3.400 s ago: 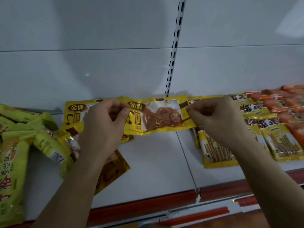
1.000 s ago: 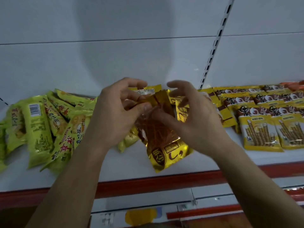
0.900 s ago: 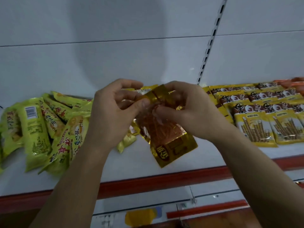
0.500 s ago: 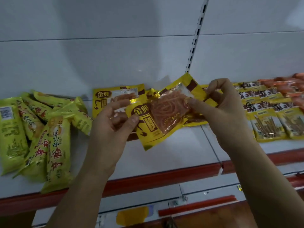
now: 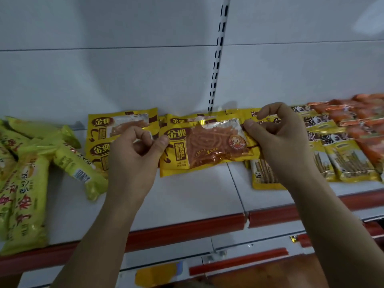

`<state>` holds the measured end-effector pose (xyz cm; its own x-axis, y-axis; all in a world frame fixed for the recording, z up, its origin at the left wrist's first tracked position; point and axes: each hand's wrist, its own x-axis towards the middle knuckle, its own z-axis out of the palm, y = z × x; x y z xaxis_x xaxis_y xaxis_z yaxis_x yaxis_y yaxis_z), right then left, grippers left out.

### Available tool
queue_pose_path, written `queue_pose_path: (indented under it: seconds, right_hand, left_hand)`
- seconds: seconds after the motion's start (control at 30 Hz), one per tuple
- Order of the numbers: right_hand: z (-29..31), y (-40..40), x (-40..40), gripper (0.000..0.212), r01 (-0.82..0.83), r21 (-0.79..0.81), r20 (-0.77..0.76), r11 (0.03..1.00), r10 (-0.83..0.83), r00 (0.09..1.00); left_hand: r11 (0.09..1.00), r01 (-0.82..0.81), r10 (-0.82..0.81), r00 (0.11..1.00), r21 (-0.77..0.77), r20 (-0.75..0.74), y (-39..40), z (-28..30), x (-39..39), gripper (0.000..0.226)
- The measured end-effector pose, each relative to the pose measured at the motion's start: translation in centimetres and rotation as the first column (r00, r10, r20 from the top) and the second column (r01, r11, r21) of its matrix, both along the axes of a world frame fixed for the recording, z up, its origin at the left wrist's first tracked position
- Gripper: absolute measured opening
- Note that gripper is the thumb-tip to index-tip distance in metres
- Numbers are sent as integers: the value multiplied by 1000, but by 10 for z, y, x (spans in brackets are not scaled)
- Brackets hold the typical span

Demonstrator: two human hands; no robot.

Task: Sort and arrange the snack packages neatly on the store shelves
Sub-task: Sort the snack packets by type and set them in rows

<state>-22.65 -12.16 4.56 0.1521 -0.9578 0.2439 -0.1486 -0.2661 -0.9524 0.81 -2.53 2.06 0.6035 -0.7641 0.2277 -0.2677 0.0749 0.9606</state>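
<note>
Yellow noodle packet (image 5: 207, 146) pinched at both ends by left hand (image 5: 133, 161) and right hand (image 5: 280, 140) fingers, between green bags (image 5: 27, 183) and stick-snack packs (image 5: 351, 161).

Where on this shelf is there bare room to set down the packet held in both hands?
Bare white shelf lies in front of the held packet, bordered by the green-yellow bags on the left, the stick-snack packs on the right and the red shelf edge. The matching yellow packets fill the back; the orange packs crowd the right end.
</note>
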Motion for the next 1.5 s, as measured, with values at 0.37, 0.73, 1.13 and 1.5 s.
queue_pose_path:
  seconds: [0.37,0.73,1.13,1.5]
  right_hand:
    - [-31,9,-18,18,22,-179,-332,984,-81,940]
    - [-41,16,-15,28,-1,-345,-590,939,-216,778]
    - [-52,18,-24,22,57,-329,-578,943,-249,777]
    - [-64,20,-46,13,-3,-374,-626,927,-250,738]
  left_hand:
    - [984,23,-69,963,176,261,14,-26,-15,26]
    - [965,-98,-37,868,244,494,13,-35,-24,25]
    - [965,-95,-50,850,245,525,18,-39,-24,21]
    - [963,-28,-128,827,267,548,21,-39,-26,25]
